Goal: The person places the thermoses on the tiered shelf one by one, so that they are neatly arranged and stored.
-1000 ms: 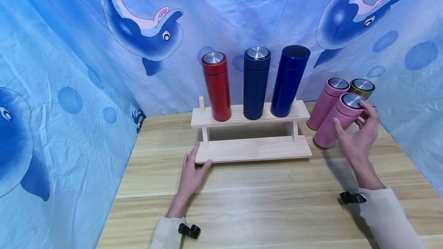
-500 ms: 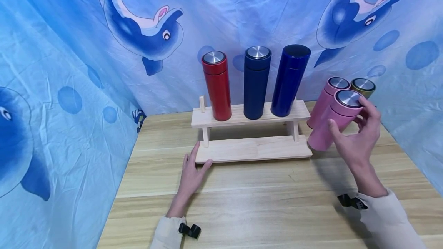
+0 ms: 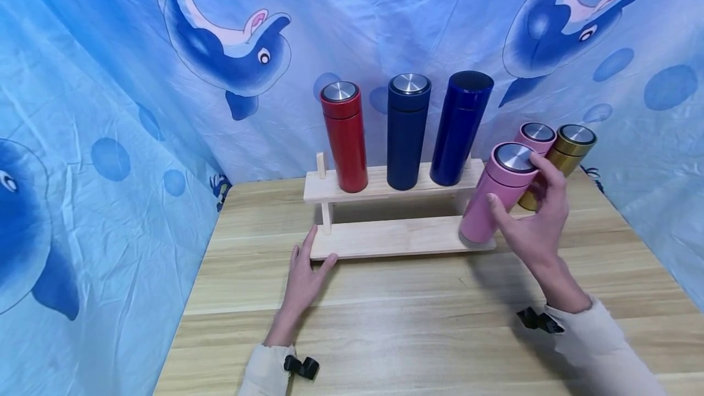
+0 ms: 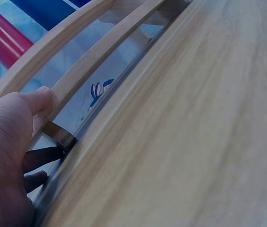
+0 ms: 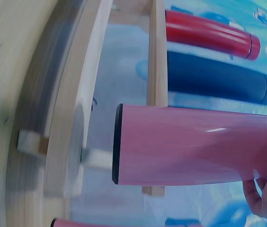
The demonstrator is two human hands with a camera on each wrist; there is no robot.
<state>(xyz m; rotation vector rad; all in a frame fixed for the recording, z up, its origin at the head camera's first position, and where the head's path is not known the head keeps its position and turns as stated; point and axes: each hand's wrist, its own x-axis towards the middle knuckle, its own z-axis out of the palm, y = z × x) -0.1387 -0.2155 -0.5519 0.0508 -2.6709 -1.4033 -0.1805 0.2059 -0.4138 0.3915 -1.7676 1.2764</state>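
Note:
My right hand (image 3: 536,219) grips a pink thermos (image 3: 495,194) by its upper part, just below the steel-topped lid. The thermos hangs tilted over the right end of the lower shelf; in the right wrist view its black base (image 5: 117,144) is apart from the board. The two-tier wooden rack (image 3: 385,238) stands on the table. At its lower left corner my left hand (image 3: 302,283) holds the lower board (image 4: 84,71), with the thumb on its front edge. On the upper tier stand a red thermos (image 3: 346,139), a navy thermos (image 3: 407,139) and a glossy blue thermos (image 3: 459,133).
Right of the rack, behind my right hand, stand another pink thermos (image 3: 536,137), mostly hidden, and a gold thermos (image 3: 569,151). A blue dolphin-print curtain (image 3: 440,11) closes off the back and sides of the wooden table (image 3: 396,322).
My right hand has lifted the front pink thermos off the table and carried it left, over the lower shelf's right end. More of the gold thermos shows. The left hand stays in place.

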